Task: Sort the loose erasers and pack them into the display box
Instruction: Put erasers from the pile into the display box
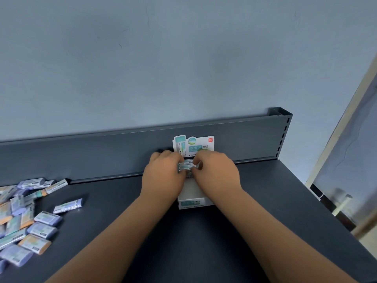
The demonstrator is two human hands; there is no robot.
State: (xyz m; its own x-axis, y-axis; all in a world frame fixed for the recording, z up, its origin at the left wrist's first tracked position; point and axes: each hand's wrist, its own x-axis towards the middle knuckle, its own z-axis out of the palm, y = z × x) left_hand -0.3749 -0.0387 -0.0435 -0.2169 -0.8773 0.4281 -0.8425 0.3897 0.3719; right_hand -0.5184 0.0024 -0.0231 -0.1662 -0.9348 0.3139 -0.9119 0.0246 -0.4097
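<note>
A white display box (191, 202) with an upright printed header card (193, 146) stands on the dark shelf against its back panel. Over the box's open top, my left hand (163, 174) and my right hand (216, 172) meet, fingers pinched on a small stack of wrapped erasers (185, 166) held between them. My hands hide the inside of the box. A pile of several loose erasers (22, 219), purple, orange and green in white sleeves, lies at the left of the shelf. One single eraser (68, 205) lies apart from the pile.
The dark grey shelf surface (265, 211) ends at a right edge (326, 219) with floor beyond. A low metal back panel (102, 154) runs along the rear, with a blue-grey wall above it. Bare shelf lies between the pile and the box.
</note>
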